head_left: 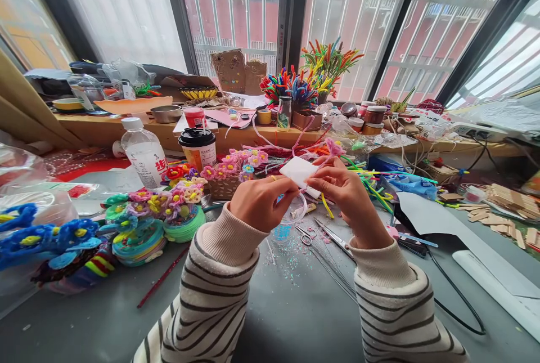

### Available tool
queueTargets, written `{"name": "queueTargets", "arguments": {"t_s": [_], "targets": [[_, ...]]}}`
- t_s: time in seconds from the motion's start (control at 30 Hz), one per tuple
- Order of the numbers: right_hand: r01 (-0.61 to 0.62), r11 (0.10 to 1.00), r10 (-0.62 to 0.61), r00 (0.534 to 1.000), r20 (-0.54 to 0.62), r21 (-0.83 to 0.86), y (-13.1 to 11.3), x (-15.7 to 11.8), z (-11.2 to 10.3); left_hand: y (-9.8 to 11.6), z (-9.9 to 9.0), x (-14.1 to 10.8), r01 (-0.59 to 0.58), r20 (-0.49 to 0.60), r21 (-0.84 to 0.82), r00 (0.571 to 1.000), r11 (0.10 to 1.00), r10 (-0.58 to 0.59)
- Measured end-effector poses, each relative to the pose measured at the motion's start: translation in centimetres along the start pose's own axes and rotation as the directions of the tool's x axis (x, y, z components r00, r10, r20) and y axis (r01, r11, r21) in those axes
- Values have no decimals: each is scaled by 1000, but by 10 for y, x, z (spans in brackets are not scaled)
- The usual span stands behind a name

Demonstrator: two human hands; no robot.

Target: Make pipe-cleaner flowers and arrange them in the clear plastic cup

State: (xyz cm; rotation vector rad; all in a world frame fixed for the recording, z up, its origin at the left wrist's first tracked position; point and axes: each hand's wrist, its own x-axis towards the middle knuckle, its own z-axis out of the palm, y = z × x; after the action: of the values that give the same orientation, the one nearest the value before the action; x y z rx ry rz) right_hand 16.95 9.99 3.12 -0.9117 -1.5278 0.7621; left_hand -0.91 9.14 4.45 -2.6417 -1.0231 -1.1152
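Both hands are raised over the middle of the grey table. My left hand [266,201] is closed in a pinch, fingertips pressed together near the lower end of a thin pink stem; whether the stem lies between them is too small to tell. My right hand [343,191] pinches the fuzzy pink pipe cleaner, whose pink flower [334,147] stands above the fingers. Behind the fingertips is a white square piece [298,170]. Below the hands are a clear cup [283,232], small scissors [306,237] and larger metal scissors [333,232].
Pipe-cleaner flower pots [138,239] line the left, with a plastic bottle [144,155] and a lidded coffee cup [197,148] behind. Thin wires [335,273] and glitter lie below the hands. On the right are a black cable [458,292], white glue-gun-like item and wooden sticks [491,218].
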Motion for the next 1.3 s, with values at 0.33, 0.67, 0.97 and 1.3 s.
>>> {"name": "queueTargets", "arguments": {"t_s": [0.33, 0.67, 0.97, 1.3], "targets": [[186, 922, -202, 979, -12, -339, -3, -3, 3, 3, 3, -2, -25, -17, 269, 999, 963, 30], [465, 701, -589, 805, -72, -541, -3, -9, 13, 2, 18, 2, 134, -349, 124, 933, 983, -83], [383, 856, -501, 782, -371, -347, 5, -13, 30, 10, 27, 3, 153, -448, -308, 847, 939, -285], [-25, 639, 248, 953, -175, 769, 1, -8, 54, 12, 33, 7, 49, -265, -846, 825, 531, -499]]}}
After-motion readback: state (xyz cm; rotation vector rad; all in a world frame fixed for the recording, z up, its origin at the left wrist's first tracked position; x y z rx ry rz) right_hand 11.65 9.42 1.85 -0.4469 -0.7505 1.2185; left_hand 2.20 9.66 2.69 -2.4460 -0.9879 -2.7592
